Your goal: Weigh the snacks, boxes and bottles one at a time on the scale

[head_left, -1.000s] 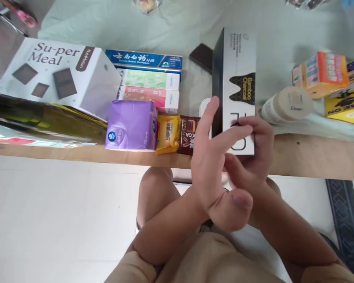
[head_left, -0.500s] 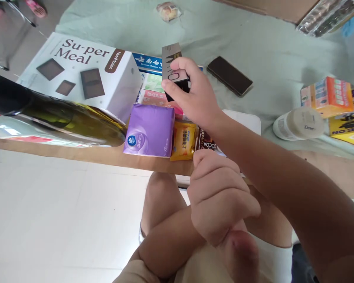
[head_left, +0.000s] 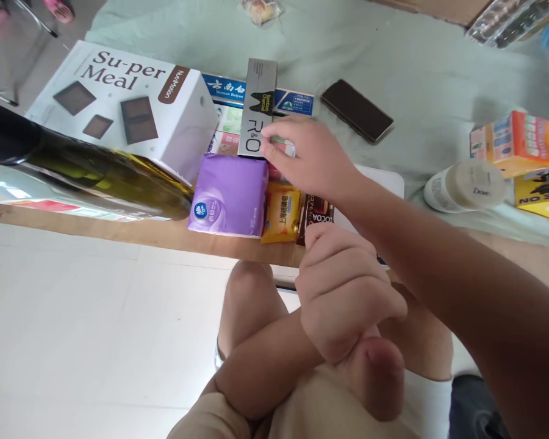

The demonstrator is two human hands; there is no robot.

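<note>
My right hand (head_left: 311, 160) rested loosely open on the bamboo charcoal toothpaste box (head_left: 257, 110), already laid across 3 toothpaste boxes (head_left: 229, 119) at 12 o'clock; my left hand (head_left: 348, 292) was fisted, empty.

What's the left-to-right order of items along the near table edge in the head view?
Dark green glass bottle lying on its side → purple tissue pack → yellow snack sachet → brown cocoa sachet → white Dove bottle on its side → yellow box at the frame edge.
</note>
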